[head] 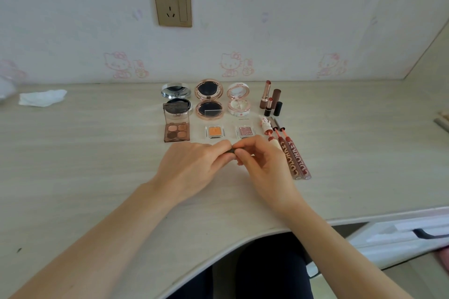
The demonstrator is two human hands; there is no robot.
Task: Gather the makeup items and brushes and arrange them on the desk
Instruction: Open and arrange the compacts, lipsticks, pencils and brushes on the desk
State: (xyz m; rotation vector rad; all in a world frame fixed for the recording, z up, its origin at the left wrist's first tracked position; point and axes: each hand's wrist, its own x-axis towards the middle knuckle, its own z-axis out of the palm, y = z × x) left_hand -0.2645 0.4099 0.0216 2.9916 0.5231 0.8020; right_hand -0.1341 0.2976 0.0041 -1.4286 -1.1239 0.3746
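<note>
Your left hand (192, 165) and right hand (261, 165) meet over the counter (97, 153), fingers of both pinched on a small dark item (231, 151) — too hidden to identify. Just behind lie open compacts (209, 102), eyeshadow pans (215, 131), lipsticks (271, 99) and lip glosses (295, 158) — in rows.

Your two forearms: bare from the lower edge of the view to the wrist, no sleeve visible on either. Your left hand (192, 167), at about 7 o'clock from the centre of the view: no ring, watch or bracelet to be seen. Your right hand (261, 165), at about 5 o'clock: likewise unadorned; nails short, no coloured polish that can be made out. Your legs (272, 272), at 6 o'clock below the desk edge: dark, plain trousers, near black.
</note>
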